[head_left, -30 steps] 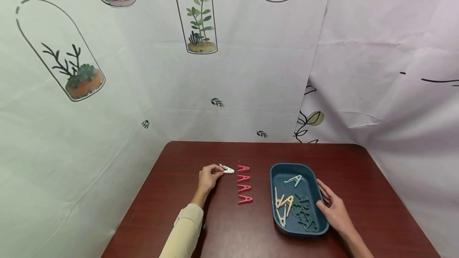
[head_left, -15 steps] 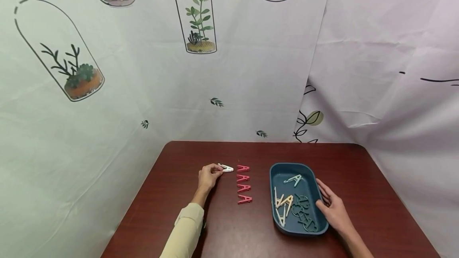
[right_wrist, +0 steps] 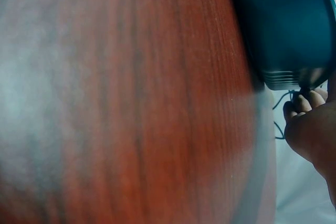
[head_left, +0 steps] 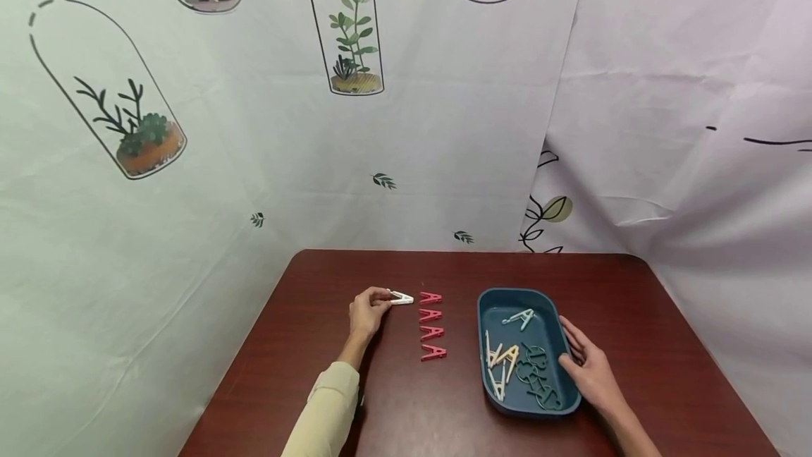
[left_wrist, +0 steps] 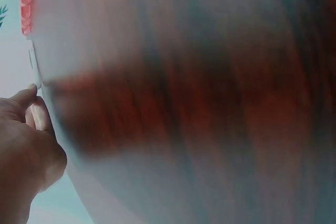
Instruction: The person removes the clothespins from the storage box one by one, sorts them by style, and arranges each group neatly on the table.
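Between thumb and fingers, the left hand [head_left: 368,313] pinches the end of a white clip [head_left: 402,298] lying on the table, left of the top red clip [head_left: 431,297]. The left wrist view shows the same hand [left_wrist: 31,140] at the white clip [left_wrist: 34,62]. A column of red clips [head_left: 433,333] runs toward the viewer. The right hand [head_left: 591,372] holds the right side of a blue tray [head_left: 515,295], thumb at the rim, fingers along the outer wall. In the right wrist view the hand [right_wrist: 315,124] is beside the tray [right_wrist: 289,24].
Inside the tray are a pale green clip [head_left: 521,319], a yellow clip [head_left: 509,358], white clips [head_left: 498,385] and several dark green pieces [head_left: 536,376]. The brown table [head_left: 457,407] ends at a printed cloth [head_left: 444,161] behind it.
The left hand and the white clip have shifted very slightly up and left in the head view. The right hand and tray show hardly any movement.
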Demonstrator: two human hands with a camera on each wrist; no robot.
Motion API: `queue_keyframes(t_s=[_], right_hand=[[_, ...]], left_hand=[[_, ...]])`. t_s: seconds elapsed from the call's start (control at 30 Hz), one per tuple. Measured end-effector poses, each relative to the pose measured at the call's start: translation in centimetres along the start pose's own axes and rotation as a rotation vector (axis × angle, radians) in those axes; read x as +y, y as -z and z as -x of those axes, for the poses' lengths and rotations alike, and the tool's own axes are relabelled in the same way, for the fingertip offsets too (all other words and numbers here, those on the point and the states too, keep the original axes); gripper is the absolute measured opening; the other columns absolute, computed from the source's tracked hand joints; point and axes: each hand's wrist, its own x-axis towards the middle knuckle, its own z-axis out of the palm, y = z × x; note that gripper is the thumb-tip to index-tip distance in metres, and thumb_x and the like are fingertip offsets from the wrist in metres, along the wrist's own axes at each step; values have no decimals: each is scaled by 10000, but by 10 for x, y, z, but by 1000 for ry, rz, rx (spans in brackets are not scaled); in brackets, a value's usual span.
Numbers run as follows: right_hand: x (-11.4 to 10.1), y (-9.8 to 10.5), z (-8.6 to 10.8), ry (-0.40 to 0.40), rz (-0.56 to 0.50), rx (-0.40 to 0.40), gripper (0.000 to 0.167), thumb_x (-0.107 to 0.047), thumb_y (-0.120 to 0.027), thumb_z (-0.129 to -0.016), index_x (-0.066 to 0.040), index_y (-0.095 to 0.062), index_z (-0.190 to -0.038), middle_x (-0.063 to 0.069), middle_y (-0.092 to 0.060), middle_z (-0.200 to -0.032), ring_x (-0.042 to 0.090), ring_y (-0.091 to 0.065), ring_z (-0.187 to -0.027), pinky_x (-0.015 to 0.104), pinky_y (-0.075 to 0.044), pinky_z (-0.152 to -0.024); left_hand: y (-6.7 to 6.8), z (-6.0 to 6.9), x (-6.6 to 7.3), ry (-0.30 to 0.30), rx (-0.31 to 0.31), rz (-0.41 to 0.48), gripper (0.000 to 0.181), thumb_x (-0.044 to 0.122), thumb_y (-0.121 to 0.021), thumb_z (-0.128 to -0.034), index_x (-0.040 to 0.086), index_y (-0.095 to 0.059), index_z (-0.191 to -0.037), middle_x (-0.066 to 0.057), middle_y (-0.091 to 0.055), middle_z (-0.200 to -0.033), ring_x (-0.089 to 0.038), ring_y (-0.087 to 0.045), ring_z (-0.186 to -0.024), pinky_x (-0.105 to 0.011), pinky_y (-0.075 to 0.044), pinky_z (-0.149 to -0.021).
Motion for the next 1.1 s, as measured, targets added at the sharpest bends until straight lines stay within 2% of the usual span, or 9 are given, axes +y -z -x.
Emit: queue_keyframes(t_s=[0.07, 0.13, 0.3, 0.47, 0.57, 0.77, 0.93, 1.1], right_hand=[[0, 0, 0, 1, 4, 0, 702, 121, -582, -957, 46, -357, -1617, 322, -422, -1588, -25, -454, -1320, 20, -414, -897], [0, 0, -1, 6, 1, 3, 700, 122, -580, -955, 48, -358, -1615, 323, -422, -1587, -75, -440, -1301, 19, -410, -903], [1, 1, -2, 15, -16, 4, 704, 133, -572, -951, 46, -359, -1616, 318, -417, -1592, -205, -396, -1229, 16, -407, -902], [1, 2, -1, 7, -14, 2, 700, 123, -579, -954, 57, -355, -1614, 326, -407, -1593, -160, -409, -1256, 19, -410, -904], [1, 2, 0, 7, -11, 4, 699, 123, -577, -954, 60, -354, -1613, 326, -404, -1595, -158, -409, -1259, 17, -406, -905], [2, 1, -1, 17, -14, 14, 706, 138, -572, -944, 52, -362, -1613, 320, -418, -1589, -207, -402, -1226, 17, -412, -893], [2, 0, 0, 15, -3, 12, 703, 131, -582, -946, 50, -370, -1611, 317, -429, -1583, -115, -436, -1271, 25, -421, -891], [1, 0, 1, 23, -4, 9, 708, 130, -601, -948, 39, -376, -1612, 301, -441, -1581, -40, -460, -1301, 26, -423, -890]], left_hand=[[3, -2, 1, 13, 24, 18, 222, -34, -842, -874, 34, -791, -1079, -88, -806, -1000, -232, -763, -885, -343, -584, -823], [4, -5, 1, 14, 61, 26, 253, -45, -835, -874, 14, -778, -1113, -101, -801, -1028, -246, -756, -911, -343, -601, -818], [5, -11, 6, 16, 178, 19, 303, -58, -783, -903, -15, -743, -1200, -125, -791, -1114, -297, -755, -1003, -451, -591, -913], [0, -14, 21, 25, 285, 50, 337, -33, -750, -939, -14, -722, -1274, -152, -770, -1200, -327, -751, -1084, -475, -581, -956], [-5, -13, 35, 19, 308, 117, 350, 5, -737, -971, -24, -701, -1318, -186, -745, -1257, -348, -734, -1137, -451, -580, -976], [-23, -6, 68, 23, 261, 244, 403, 99, -710, -1029, -32, -643, -1404, -207, -690, -1365, -349, -670, -1266, -432, -536, -1055], [-42, 6, 97, 8, 171, 319, 496, 143, -686, -1054, -33, -552, -1498, -223, -596, -1490, -358, -572, -1388, -456, -474, -1126], [-64, 21, 124, -13, 72, 406, 572, 170, -679, -1058, -44, -479, -1550, -237, -532, -1549, -382, -506, -1443, -488, -425, -1164]])
